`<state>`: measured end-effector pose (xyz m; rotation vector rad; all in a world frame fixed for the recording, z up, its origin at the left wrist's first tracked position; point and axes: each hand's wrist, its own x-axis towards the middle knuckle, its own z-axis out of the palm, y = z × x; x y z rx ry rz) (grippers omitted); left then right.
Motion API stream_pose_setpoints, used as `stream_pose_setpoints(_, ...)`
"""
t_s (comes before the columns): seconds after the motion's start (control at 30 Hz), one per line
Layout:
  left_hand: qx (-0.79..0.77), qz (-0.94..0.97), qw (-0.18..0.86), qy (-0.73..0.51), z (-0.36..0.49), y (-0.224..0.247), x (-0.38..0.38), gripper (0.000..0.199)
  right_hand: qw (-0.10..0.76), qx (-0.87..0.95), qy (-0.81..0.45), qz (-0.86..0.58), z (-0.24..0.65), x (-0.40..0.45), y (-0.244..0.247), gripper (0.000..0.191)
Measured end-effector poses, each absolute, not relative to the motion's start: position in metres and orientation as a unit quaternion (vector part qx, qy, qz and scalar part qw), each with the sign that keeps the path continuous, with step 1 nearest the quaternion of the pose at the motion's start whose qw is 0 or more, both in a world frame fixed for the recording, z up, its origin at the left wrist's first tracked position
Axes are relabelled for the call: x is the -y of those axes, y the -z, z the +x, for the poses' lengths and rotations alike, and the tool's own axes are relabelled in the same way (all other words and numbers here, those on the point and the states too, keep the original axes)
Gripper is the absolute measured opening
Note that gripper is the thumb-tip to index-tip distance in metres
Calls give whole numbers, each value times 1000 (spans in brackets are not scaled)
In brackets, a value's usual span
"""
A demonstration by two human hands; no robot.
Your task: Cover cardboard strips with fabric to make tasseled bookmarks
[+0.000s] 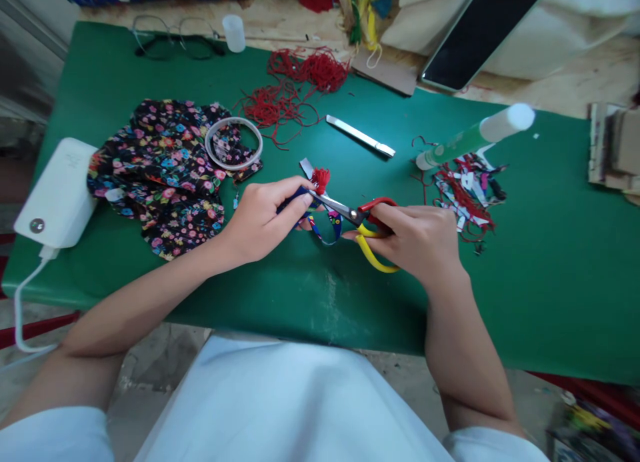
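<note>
My left hand pinches a dark blue patterned fabric strip, part of which loops down below the fingers. A bunch of red cord stands up just beyond my left fingertips. In my right hand are scissors with one red and one yellow handle. The blades point left and reach the fabric at my left thumb; whether they are parted there I cannot make out. Behind the red bunch a small grey strip end shows, its other end hidden.
Floral cloth lies left under a white ring, beside a white power bank. Red cords and a silver cutter lie beyond my hands. Right are a green-and-white glue tube and scraps. Glasses and a phone sit behind.
</note>
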<state>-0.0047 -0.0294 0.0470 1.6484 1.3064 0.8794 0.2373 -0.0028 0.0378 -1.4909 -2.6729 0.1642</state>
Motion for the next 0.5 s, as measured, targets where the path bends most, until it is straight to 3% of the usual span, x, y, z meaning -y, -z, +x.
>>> stream_pose_setpoints(0.27, -517, 642, 444, -350, -7, -44, 30, 25, 33, 872, -29, -487, 237, 5, -36, 46)
stream_pose_setpoints(0.5, -533, 626, 455, -342, -6, -45, 28, 27, 86, 886, 39, -453, 237, 4, -30, 51)
